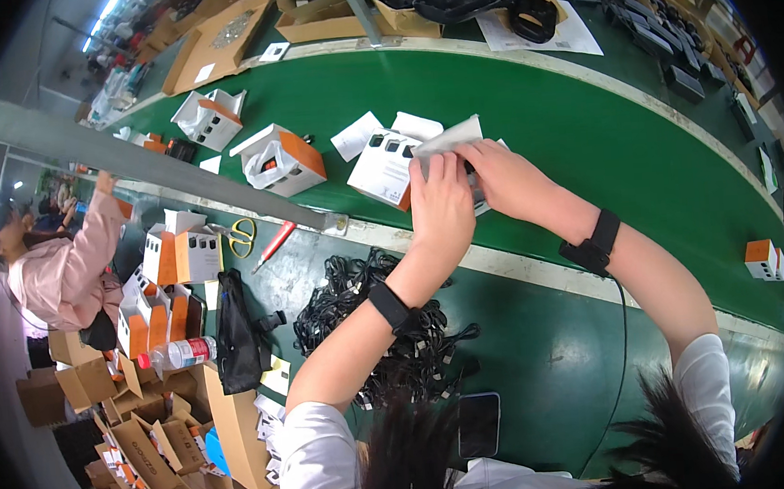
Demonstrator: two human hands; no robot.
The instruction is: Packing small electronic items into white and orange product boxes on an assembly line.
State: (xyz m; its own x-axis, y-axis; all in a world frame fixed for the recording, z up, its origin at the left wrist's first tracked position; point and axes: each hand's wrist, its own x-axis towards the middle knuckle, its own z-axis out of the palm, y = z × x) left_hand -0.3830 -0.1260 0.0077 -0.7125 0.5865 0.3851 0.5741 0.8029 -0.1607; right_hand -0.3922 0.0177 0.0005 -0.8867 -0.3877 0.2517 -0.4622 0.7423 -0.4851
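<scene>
On the green conveyor belt a small white and orange box (383, 167) stands with its top flaps raised. My left hand (440, 196) is closed over its right side, fingers bent over the edge. My right hand (507, 177) is closed at the same opening, its fingertips by a greyish-white flap (454, 137). What lies inside is hidden by my fingers. To the left stands another open box (283, 162) with clear plastic and a dark item inside. Beyond it is a third open box (210, 118). Black bands circle both my wrists.
Bundled black cables (360, 301) and a phone (479, 425) lie on the near table. Scissors (243, 238), a red-handled tool (274, 245), a black pouch (237, 332) and a bottle (180, 353) lie left. A metal bar (150, 161) crosses there; a co-worker (70, 258) sits beyond.
</scene>
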